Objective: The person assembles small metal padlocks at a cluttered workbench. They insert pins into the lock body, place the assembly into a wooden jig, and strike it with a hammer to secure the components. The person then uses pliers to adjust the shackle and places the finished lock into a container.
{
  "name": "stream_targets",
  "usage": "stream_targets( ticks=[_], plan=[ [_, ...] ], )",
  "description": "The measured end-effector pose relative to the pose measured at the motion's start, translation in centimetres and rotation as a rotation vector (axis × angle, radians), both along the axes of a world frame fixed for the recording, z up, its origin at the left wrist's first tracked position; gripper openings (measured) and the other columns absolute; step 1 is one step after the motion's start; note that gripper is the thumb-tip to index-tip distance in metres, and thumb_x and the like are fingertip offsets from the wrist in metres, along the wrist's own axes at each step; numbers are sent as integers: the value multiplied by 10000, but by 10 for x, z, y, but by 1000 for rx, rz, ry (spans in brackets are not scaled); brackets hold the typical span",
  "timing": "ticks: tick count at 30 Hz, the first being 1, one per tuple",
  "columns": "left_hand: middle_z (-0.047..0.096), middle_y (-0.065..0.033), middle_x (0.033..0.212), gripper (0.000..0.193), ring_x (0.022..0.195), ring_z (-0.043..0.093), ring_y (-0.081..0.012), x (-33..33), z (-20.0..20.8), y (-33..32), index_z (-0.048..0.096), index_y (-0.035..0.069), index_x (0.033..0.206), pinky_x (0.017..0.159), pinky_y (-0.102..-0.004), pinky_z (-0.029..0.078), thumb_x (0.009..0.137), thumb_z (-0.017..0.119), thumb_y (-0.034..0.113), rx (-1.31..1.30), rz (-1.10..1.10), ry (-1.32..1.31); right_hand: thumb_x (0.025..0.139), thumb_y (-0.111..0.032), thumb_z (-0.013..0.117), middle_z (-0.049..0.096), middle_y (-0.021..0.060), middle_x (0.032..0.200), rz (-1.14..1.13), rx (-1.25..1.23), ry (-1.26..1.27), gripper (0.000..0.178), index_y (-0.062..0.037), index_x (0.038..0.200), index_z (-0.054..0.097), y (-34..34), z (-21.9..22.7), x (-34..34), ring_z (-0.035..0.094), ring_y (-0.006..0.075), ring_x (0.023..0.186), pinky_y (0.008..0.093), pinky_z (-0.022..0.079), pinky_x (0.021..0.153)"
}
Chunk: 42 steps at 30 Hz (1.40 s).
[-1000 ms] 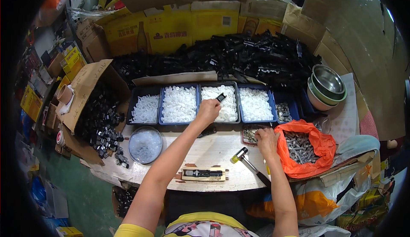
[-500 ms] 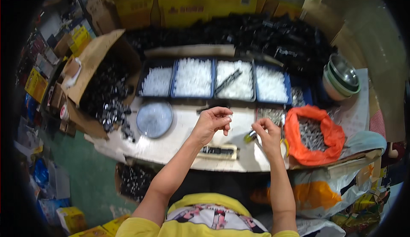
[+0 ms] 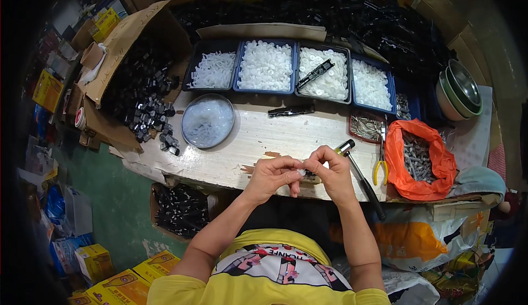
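My left hand (image 3: 273, 177) and my right hand (image 3: 334, 174) meet over the near edge of the table, fingertips almost touching. Between them, both pinch a tiny white part (image 3: 301, 172); its exact shape is too small to tell. Just under the fingers, a holder (image 3: 312, 179) is mostly hidden by my hands. Beside my right hand lies a hammer (image 3: 363, 179) with a yellow-green head end and black handle. Farther back on the table is a slim black plastic piece (image 3: 291, 110).
Blue trays (image 3: 266, 91) of small white parts line the back, one bearing a black piece (image 3: 315, 74). A round bowl (image 3: 207, 121) and a carton of black parts (image 3: 118, 57) stand left. Yellow-handled pliers (image 3: 380, 172), a pin tray (image 3: 366, 127) and an orange bag (image 3: 394, 162) are right.
My hands were apart and now come together at the fingertips. My right hand has moved away from the hammer's head. The whole view has shifted, showing the table higher up.
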State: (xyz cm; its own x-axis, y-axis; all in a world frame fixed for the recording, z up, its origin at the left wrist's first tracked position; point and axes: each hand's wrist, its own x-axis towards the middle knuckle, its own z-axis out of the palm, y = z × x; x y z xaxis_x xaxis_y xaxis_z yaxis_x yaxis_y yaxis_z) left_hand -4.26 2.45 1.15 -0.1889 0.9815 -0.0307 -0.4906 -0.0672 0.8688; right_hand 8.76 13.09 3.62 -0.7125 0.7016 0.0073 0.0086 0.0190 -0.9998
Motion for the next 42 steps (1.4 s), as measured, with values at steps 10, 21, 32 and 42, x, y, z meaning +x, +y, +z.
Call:
stream_targets(
  ticks=[10, 21, 32, 42],
  plan=[
    [574, -95, 707, 135, 590, 601, -170, 3, 3, -3, 577, -60, 925, 528, -266, 519, 791, 562, -58, 62, 90, 167, 753, -91, 658, 528, 2, 666, -32, -2, -24, 124, -9, 702, 581, -6, 5, -4, 449, 70, 607, 214, 370, 566],
    [570, -106, 705, 60, 510, 574, -163, 7, -9, 0, 581, -28, 861, 422, -281, 512, 806, 556, -32, 32, 237, -77, 723, -7, 603, 578, 44, 733, -130, 729, -70, 82, -50, 792, 605, -19, -1, -10, 502, 214, 690, 318, 332, 652],
    [593, -69, 719, 44, 526, 529, -108, 0, -6, 3, 597, -10, 835, 436, -209, 413, 803, 591, 20, -48, 328, 194, 651, -11, 656, 572, 26, 733, -138, 1069, -109, 153, -72, 775, 591, -15, 2, -9, 497, 201, 666, 316, 316, 634],
    [538, -5, 959, 297, 952, 427, -201, -23, -28, -12, 645, 99, 896, 813, -341, 294, 621, 728, 174, -20, 294, 1236, 684, -82, 663, 538, -15, 740, 79, 1146, -341, 115, -121, 780, 611, -12, -30, -4, 476, 172, 739, 337, 295, 688]
  ],
)
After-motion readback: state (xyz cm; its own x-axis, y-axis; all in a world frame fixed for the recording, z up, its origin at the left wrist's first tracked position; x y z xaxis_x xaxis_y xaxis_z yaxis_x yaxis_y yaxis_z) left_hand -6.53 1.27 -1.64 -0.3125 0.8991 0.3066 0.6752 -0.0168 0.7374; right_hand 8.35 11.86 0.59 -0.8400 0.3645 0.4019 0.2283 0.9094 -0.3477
